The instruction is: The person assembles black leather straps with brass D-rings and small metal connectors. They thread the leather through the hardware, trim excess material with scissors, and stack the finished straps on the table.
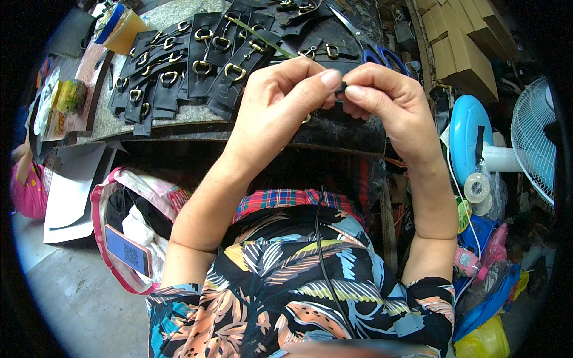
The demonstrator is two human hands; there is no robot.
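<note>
Above the near edge of the workbench, my left hand [277, 110] and my right hand [397, 110] meet fingertip to fingertip, each in a closed pinch. Between the tips shows a small black piece [341, 88], mostly hidden by the fingers; its kind is not clear. Just beyond the hands lie several black leather straps [200, 51] with brass-coloured D-rings. Scissors [352, 27] with blue handles rest behind my right hand. A thin greenish strip [256, 36] lies across the straps near my left hand.
A pinkish phone [128, 250] sits in a bag [98, 221] at my left. To the right stand a white fan [534, 140] with a blue base [468, 128], and cardboard boxes [465, 53]. A cup [122, 30] of orange-brown content stands at the far left.
</note>
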